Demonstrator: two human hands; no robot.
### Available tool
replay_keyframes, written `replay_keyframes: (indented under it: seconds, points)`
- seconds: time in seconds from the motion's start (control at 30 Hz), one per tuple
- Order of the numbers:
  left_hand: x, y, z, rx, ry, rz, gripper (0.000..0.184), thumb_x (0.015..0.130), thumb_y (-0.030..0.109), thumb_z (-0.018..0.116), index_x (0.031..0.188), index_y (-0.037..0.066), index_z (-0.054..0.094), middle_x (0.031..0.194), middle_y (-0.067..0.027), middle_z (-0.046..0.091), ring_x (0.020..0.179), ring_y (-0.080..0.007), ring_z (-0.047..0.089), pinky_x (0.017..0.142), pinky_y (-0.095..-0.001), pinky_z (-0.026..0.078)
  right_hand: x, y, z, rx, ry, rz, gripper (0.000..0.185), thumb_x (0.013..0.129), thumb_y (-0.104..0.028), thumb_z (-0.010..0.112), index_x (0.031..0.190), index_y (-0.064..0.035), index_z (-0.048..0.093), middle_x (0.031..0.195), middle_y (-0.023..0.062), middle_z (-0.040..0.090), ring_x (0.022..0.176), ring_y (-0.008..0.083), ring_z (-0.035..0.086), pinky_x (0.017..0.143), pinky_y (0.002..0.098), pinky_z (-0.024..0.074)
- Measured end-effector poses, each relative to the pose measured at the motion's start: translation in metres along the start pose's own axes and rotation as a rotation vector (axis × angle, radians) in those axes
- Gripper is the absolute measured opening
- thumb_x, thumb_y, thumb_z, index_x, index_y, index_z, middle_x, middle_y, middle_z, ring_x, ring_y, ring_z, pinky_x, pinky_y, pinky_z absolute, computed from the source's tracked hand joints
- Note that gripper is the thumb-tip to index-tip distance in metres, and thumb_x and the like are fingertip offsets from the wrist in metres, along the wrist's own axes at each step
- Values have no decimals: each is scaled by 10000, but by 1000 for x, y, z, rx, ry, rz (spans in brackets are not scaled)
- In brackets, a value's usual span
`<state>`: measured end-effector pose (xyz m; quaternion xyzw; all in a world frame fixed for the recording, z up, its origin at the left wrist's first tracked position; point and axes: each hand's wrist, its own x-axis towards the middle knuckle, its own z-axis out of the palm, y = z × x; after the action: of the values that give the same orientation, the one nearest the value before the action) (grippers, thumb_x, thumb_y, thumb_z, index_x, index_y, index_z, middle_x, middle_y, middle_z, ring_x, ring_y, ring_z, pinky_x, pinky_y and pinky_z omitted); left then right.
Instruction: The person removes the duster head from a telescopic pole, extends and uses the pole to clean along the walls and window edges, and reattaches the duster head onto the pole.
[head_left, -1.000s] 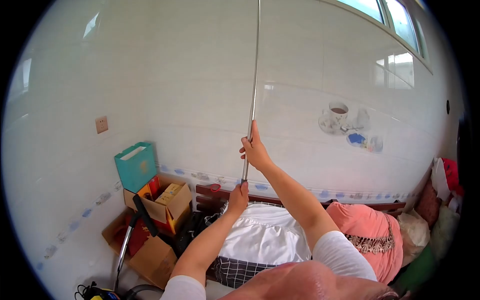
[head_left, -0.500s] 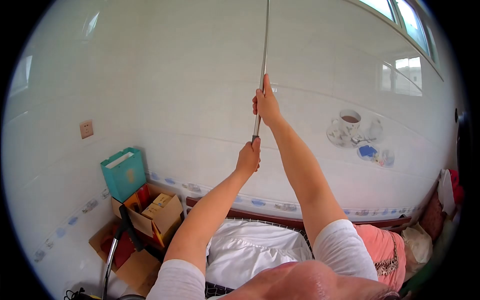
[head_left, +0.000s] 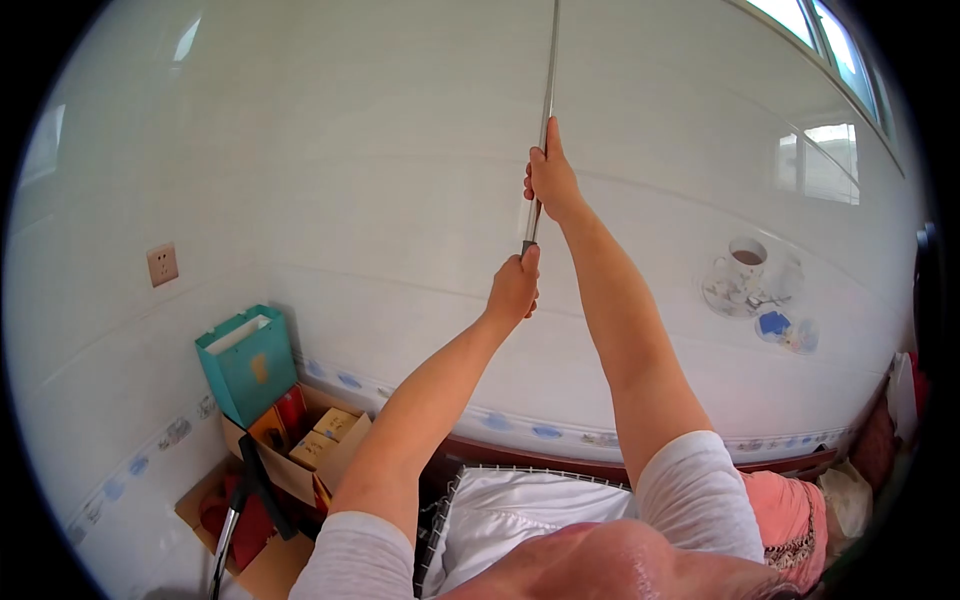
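A thin metal pole rises in front of me and runs out of the top of the view, so its upper end is hidden. My left hand is wrapped round its lower end, just under a dark collar. Higher up, my right hand grips the bare metal, with the index finger stretched along the shaft. Behind both hands is the pale tiled wall.
At lower left, a teal paper bag stands on an open cardboard box holding small packages. A black-handled metal tube leans nearby. White cloth and pink fabric lie below. A wall socket and window flank me.
Both hands and the pole have risen slightly and shifted a little right in view. The grip of each hand is the same. The camera view has also shifted somewhat.
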<state>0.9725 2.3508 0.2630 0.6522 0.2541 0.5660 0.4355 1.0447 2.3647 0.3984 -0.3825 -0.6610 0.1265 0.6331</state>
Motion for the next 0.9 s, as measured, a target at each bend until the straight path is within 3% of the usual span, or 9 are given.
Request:
replay_keyframes:
  seconds: [0.27, 0.47, 0.9]
  points:
    - [57, -3, -89, -81, -13, 50, 458, 863, 454, 383, 758, 12, 439, 482, -33, 384, 327, -111, 330, 300, -254, 274, 64, 5, 83, 15, -15, -105, 627, 887, -127, 332, 1399, -249, -7, 681, 36, 395, 508, 125, 387, 447, 270, 409]
    - [79, -1, -151, -136, -22, 61, 454, 867, 443, 392, 762, 5, 451, 472, -26, 378, 332, -110, 318, 307, -261, 270, 90, -2, 143, 26, -20, -52, 635, 896, -125, 331, 1395, -257, -40, 707, 39, 386, 516, 122, 368, 445, 272, 396]
    - [84, -17, -278, -206, 138, 83, 492, 882, 472, 371, 774, -1, 452, 449, -27, 364, 329, -116, 300, 311, -265, 255, 115, -7, 299, -48, -193, -76, 663, 878, -113, 342, 1396, -233, -54, 653, 25, 368, 496, 123, 367, 438, 275, 391]
